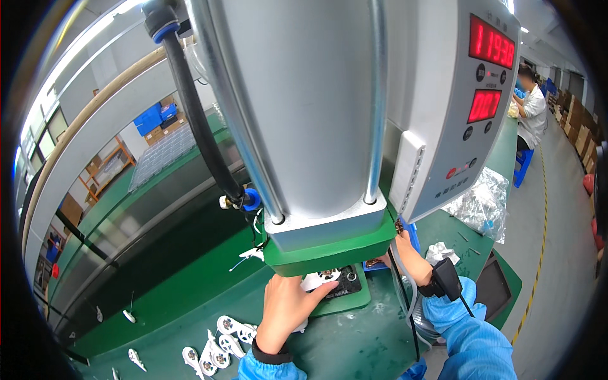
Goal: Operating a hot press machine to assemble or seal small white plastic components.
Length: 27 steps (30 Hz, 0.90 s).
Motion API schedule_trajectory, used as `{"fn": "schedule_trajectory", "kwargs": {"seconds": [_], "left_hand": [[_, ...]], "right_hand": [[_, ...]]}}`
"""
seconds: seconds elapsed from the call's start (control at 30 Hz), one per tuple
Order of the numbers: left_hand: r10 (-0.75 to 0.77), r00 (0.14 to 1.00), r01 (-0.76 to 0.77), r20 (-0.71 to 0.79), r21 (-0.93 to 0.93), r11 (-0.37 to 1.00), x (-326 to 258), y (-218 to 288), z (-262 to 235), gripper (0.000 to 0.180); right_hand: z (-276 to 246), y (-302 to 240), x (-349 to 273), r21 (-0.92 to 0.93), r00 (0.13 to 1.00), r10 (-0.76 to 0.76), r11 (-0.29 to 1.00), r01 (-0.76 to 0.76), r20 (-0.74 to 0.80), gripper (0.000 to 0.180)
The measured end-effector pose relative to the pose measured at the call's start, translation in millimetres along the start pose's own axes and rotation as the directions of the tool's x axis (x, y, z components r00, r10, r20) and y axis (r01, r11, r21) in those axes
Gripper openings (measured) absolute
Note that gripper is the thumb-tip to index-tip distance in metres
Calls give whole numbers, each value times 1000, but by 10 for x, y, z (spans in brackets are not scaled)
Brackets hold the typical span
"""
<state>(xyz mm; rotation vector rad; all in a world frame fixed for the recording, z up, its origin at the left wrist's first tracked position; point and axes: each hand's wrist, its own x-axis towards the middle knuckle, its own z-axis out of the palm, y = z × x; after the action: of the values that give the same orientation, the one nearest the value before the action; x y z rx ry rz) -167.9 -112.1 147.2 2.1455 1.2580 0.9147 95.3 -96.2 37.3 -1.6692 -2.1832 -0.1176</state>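
Observation:
My left hand (288, 307) is beneath the green head of a press (329, 244), its thumb stretched along a white plastic arm with a round metal motor (326, 275). That piece lies on a black fixture (347, 286) on a green base. The other left fingers grip its far side, partly hidden by the press. My right hand (410, 258) reaches past the control box to a blue bin (414, 238) holding small copper-coloured parts; its fingertips are hidden. Several similar white arms (218, 348) lie loose left of my left wrist.
The press cylinder (297, 107) and its grey control box (449, 120) fill the upper middle. A black hose (196, 120) and thin cables (405, 297) hang nearby. Clear plastic bags (482, 206) and crumpled white paper (441, 253) lie on the right. A co-worker (532, 111) sits farther back.

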Motion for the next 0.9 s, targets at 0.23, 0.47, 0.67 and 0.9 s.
{"fn": "schedule_trajectory", "kwargs": {"seconds": [0.23,0.47,0.67,0.9], "left_hand": [[44,999,-44,-4,-74,996,5,-108,64,43],[-53,994,56,95,-30,998,45,-98,81,45],[-46,999,46,-1,-34,998,-104,-287,23,44],[-234,961,263,145,-235,936,-160,-218,-176,29]], "right_hand": [[-145,-107,14,185,995,93,979,-87,-27,8],[-141,9,68,524,962,260,832,-180,-82,9],[-689,-325,164,550,901,390,802,-231,-190,13],[-324,-199,55,434,878,322,888,-151,-354,12]]}}
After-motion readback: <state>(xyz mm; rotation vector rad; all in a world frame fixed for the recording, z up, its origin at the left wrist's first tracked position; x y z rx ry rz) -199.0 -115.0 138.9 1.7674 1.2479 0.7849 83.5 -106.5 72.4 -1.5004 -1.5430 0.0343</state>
